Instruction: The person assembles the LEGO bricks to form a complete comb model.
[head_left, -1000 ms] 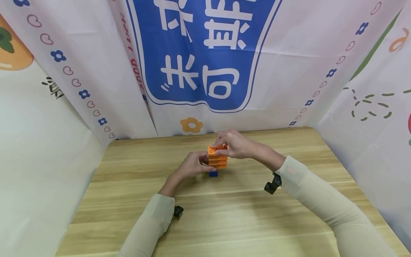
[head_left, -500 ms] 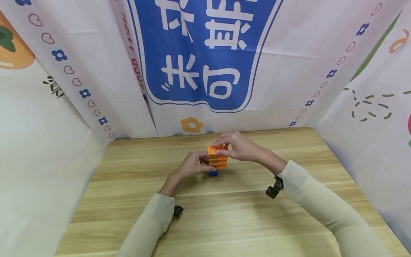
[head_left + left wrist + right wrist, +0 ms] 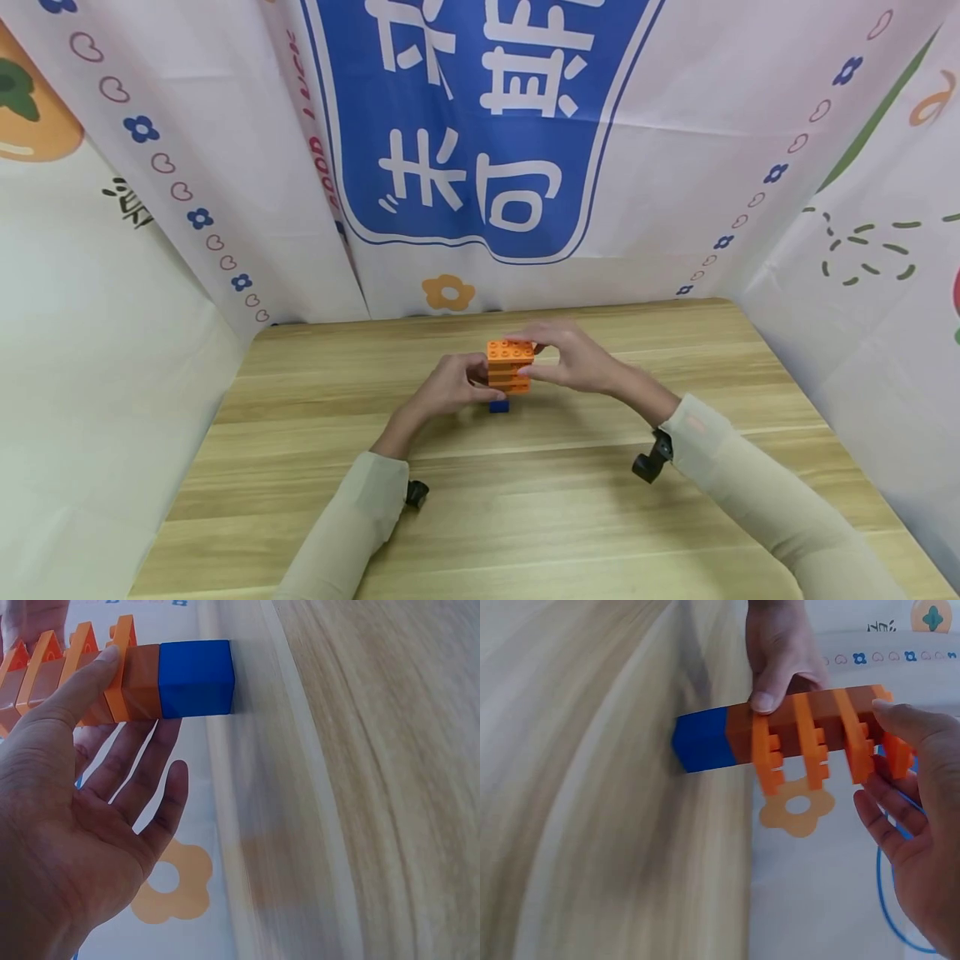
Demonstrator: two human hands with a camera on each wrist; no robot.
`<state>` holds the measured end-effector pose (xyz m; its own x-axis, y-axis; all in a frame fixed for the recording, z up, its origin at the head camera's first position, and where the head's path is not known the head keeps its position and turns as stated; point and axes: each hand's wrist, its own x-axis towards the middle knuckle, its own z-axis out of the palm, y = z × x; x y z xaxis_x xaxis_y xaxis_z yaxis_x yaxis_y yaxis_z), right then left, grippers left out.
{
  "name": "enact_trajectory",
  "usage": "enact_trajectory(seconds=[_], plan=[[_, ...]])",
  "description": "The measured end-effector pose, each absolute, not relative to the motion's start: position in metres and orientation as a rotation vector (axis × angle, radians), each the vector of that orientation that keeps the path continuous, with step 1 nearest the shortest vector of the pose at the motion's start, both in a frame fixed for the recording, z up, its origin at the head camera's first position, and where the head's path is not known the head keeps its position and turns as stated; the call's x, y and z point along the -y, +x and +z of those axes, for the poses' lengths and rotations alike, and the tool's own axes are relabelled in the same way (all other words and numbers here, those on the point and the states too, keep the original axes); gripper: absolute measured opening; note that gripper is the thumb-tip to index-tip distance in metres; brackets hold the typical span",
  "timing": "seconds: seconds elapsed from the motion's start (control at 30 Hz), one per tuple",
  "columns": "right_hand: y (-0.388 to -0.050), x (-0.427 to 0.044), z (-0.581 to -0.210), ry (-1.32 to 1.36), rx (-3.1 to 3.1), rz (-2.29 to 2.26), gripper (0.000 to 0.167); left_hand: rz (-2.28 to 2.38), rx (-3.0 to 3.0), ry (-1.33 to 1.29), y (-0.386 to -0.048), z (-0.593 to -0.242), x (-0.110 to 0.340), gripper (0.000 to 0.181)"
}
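Note:
A tower of building blocks stands upright on the wooden table, with a blue block (image 3: 196, 679) at its foot. Above that, brown blocks (image 3: 741, 733) alternate with orange studded plates (image 3: 510, 350) that jut out to one side. My left hand (image 3: 447, 385) holds the tower low down, its thumb (image 3: 105, 664) on the lowest orange plate and the fingers behind. Near the top, my right hand (image 3: 583, 360) pinches the tower at its right end, the thumb (image 3: 904, 720) on the near side. Its other fingertips are partly hidden behind the tower.
The wooden table (image 3: 525, 517) runs back to a white printed cloth (image 3: 645, 208) hanging behind, with more cloth at both sides. A dark wrist camera (image 3: 651, 460) sits on the right sleeve, another (image 3: 416, 495) on the left.
My right hand has slid from over the tower's top to its right side and slightly down, uncovering the top plate's studs. The left hand and the tower have stayed put.

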<state>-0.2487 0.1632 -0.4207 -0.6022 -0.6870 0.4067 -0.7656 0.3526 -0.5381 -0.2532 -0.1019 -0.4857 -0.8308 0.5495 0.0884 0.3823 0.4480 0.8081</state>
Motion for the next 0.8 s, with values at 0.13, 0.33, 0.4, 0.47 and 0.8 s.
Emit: enact_trajectory(seconds=[0.13,0.33,0.4,0.47,0.8], plan=[[-0.248,-0.165,-0.430,1.372,2.416,1.172,0.059,1.327,-2.515,0.820,-0.253,-0.486,0.102,0.031],[-0.251,-0.165,-0.445,1.383,2.336,1.269,0.067,1.349,-2.506,0.816,-0.253,-0.486,0.103,0.028],[-0.252,-0.164,-0.449,1.379,2.325,1.293,0.068,1.362,-2.491,0.811,-0.253,-0.486,0.103,0.029],[-0.254,-0.164,-0.452,1.370,2.323,1.312,0.070,1.373,-2.478,0.803,-0.253,-0.486,0.103,0.030],[-0.260,-0.160,-0.457,1.267,2.371,1.397,0.072,1.439,-2.460,0.760,-0.253,-0.489,0.103,0.039]])
